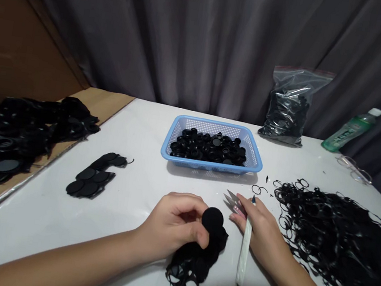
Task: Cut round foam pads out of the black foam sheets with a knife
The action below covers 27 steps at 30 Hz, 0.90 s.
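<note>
My left hand (178, 225) pinches a black rubber sheet (213, 220) with round discs, its lower end hanging in cut-out loops near the table's front. To the right, my right hand (253, 222) is closed around small scissors (234, 201), whose blades point left and are slightly apart. A white-wrapped stick (244, 251) with a dark pointed tip stands out along the same hand, between the fingers. The scissor blades are a little apart from the rubber sheet. Beyond both hands, a blue basket (210, 166) holds many round black rubber parts.
Black sheets with discs (90, 180) lie left of my hands, and a larger heap (16, 136) sits on cardboard. Black ring scraps (336, 246) spread at right. Behind are a filled plastic bag (286, 114), a green bottle (351, 131) and glasses (354, 170).
</note>
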Each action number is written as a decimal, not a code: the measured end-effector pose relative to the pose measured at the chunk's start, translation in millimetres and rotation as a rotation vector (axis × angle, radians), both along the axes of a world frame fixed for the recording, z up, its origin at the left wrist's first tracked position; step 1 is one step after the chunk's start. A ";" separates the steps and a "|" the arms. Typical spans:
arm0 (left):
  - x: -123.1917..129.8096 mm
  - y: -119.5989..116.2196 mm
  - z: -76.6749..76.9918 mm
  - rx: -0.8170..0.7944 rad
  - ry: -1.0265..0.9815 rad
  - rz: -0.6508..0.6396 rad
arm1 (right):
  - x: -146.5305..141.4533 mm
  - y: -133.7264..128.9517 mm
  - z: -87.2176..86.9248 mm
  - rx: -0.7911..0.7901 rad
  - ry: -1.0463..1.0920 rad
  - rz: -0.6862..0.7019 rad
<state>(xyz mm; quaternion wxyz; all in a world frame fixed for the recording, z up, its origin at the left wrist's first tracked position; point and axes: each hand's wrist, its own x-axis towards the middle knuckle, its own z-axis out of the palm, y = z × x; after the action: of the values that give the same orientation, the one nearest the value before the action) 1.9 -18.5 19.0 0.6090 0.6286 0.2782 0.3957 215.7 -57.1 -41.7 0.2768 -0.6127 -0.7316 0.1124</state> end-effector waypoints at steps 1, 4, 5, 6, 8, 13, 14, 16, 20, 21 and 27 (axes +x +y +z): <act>-0.3 0.0 -0.9 0.017 -0.012 0.009 | -0.2 0.0 -0.5 -0.003 -0.001 -0.001; -0.9 0.0 -3.7 0.059 -0.049 0.023 | -1.9 -0.3 -0.9 -0.013 -0.006 -0.006; -1.0 -0.1 -4.5 0.066 -0.059 0.022 | -2.7 -0.4 -0.6 -0.013 -0.009 -0.005; -1.1 -0.2 -4.9 0.070 -0.068 0.018 | -3.7 -0.4 0.0 -0.012 -0.009 -0.002; -1.1 -0.4 -4.8 0.074 -0.084 0.010 | -5.5 -0.8 2.5 -0.007 0.019 0.009; -1.1 -2.6 -0.3 0.090 -0.025 0.014 | -9.9 -7.4 14.9 0.071 0.272 -0.002; -0.9 -3.3 0.5 0.079 -0.006 -0.001 | -11.1 -10.4 17.6 0.097 0.330 0.014; -0.3 -4.1 1.2 0.074 0.019 -0.036 | -14.3 -17.7 22.9 0.148 0.444 0.065; 1.6 -2.4 0.4 0.253 0.109 -0.018 | -21.6 -31.8 35.0 0.186 0.438 0.169; 2.0 -1.4 -0.1 0.308 0.126 -0.011 | -22.8 -33.9 38.1 0.197 0.395 0.193; 1.0 1.4 -5.5 0.449 0.080 -0.083 | -22.0 -33.6 47.5 0.291 0.230 0.163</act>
<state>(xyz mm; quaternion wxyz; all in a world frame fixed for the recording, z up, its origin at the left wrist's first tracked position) 2.8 -17.1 13.5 0.4583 0.7744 0.1807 0.3970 193.7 -90.6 5.7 0.4342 -0.4882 -0.7509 0.0965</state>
